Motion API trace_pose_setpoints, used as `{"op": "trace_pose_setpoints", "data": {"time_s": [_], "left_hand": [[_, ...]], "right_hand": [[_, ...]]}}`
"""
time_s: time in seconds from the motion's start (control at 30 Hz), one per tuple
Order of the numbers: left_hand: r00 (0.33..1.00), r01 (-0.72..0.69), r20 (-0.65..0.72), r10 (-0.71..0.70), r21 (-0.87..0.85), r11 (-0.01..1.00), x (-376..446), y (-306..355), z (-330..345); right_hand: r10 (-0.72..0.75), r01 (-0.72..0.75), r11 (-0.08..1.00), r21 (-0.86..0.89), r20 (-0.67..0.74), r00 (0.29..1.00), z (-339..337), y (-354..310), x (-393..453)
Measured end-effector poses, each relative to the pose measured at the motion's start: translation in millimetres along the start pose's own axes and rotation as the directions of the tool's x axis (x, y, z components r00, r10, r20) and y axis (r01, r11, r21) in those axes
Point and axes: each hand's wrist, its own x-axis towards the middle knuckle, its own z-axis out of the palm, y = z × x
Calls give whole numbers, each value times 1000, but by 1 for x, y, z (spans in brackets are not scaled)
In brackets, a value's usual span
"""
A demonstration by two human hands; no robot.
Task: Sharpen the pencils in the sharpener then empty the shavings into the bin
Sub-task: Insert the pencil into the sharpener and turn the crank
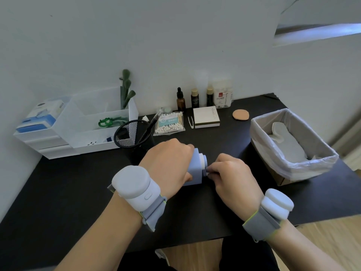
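A boxy, matte pale-blue plastic sharpener sits near the middle of the smooth black bench, with a round white collar stepped out of its right face. The left hand wraps over its top and left side, fingers curled round it and covering much of the body. The right hand pinches a small white part at the sharpener's right face; the fingertips hide what that part is, and I cannot make out a pencil there. To the right, well apart, stands a rectangular bin lined with crinkled translucent plastic, holding pale, soft-looking scraps. Behind the left hand a black wire-mesh cup holds a dark pen.
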Motion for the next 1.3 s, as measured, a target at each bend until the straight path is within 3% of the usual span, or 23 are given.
{"op": "trace_pose_setpoints", "data": {"time_s": [0.57,0.93,1.1,1.3], "left_hand": [[1000,-9,-6,9,20,1000,0,-2,-1],[1000,3,-2,-3,18,1000,0,-1,-1],[999,-5,39,5,0,1000,1,-2,-4],[1000,-25,-17,25,13,1000,0,-3,0]], "right_hand": [[-125,122,991,-46,-71,990,-28,-17,-33],[-207,198,978,-59,-290,934,-41,-21,-8],[-267,242,963,-121,-277,923,-34,-16,30],[-159,145,984,-107,-139,977,-3,2,46]]}}
